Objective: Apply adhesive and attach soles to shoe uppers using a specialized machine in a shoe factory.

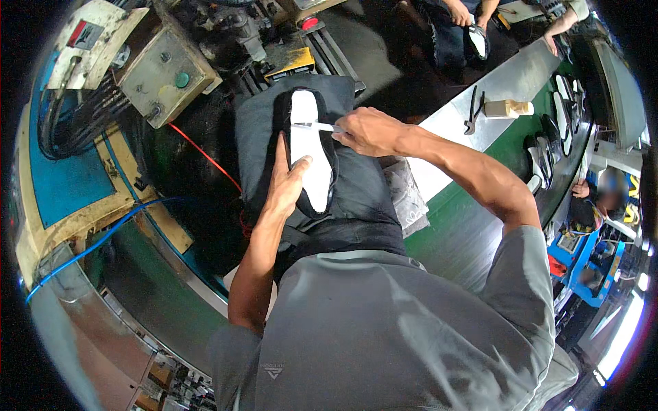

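A dark shoe [330, 168] lies sole side up across my lap, its white bottom [312, 161] facing me. My left hand [286, 185] grips its side, with the thumb pressed on the white bottom and the fingers along the dark edge. In my right hand [370, 131] is a slim white brush-like tool [317, 126]. Its flat end reaches across the white bottom near the upper third of the shoe; the exact kind of tip is too blurred to tell. Dark cloth [257, 137] covers my lap under the shoe.
A metal ledge [439, 154] on my right carries a dark hand tool [473, 113] and a squat bottle [507, 108]. Several shoes [565, 113] stand on the green conveyor beyond. A machine control box [164, 75] rises at left. Co-workers' hands [460, 12] hold another shoe ahead.
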`<state>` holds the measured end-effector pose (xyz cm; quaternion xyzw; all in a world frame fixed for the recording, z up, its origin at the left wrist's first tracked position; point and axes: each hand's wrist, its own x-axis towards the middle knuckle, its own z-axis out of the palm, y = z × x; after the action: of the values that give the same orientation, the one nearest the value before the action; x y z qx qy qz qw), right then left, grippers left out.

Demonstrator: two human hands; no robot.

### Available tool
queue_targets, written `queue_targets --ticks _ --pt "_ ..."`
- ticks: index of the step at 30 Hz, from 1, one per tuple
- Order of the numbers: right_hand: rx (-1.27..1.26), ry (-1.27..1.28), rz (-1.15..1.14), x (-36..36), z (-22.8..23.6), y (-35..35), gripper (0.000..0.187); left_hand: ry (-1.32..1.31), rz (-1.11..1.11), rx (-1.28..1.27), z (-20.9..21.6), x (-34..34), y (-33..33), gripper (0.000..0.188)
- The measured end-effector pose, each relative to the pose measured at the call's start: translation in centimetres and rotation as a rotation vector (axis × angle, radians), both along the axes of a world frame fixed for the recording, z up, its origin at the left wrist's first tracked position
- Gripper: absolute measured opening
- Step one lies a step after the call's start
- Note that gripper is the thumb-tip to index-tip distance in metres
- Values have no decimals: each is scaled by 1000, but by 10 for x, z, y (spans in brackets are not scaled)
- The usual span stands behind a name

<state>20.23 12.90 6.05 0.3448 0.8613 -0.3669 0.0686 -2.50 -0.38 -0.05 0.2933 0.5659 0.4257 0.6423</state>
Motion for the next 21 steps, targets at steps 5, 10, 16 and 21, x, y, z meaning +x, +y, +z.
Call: queue_targets --ticks 5,10,16,21 --pt "165 -13 88 -12 -17 9 42 74 -33 25 -7 -2 0 86" --pt "294 12 26 14 -33 -2 47 66 -86 5 -18 -8 5 85" --pt "45 -83 -56 14 -28 -2 60 -512 -49 -284 3 -19 27 101" --pt "90 15 -30 29 -32 9 58 -383 9 -420 -21 -16 52 98"
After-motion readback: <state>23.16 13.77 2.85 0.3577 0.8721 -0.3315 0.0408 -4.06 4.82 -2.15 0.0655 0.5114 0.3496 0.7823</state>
